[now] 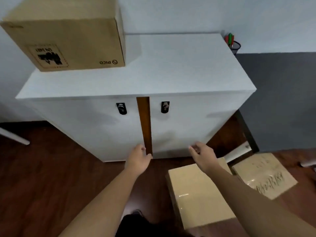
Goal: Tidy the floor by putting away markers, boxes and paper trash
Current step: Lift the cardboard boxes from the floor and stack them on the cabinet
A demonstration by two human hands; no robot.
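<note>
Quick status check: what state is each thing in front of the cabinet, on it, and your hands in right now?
White two-door cabinet: doors shut, narrow brown strip showing between them.
Large brown cardboard box on the cabinet: closed, print upside down.
Black mesh pen cup: upright, holding markers.
Two taped cardboard boxes on the floor: closed.
Left hand: empty, at the door gap.
Right hand: empty, open.

A white cabinet (171, 69) stood against the wall with a large cardboard box (68, 36) on the left of its top and a dark mesh cup (236, 47) holding red and green markers (229, 38) at its back right corner. Both bare arms reached toward the cabinet's two doors, the left hand (138, 158) at the lower end of the brown strip (145, 124) between them and the right hand (201, 153) loosely spread, holding nothing, before the right door. On the dark wood floor (42, 177) to the right lay two more cardboard boxes, the nearer box (196, 194) under the right forearm and the farther box (265, 175) beside it.
</note>
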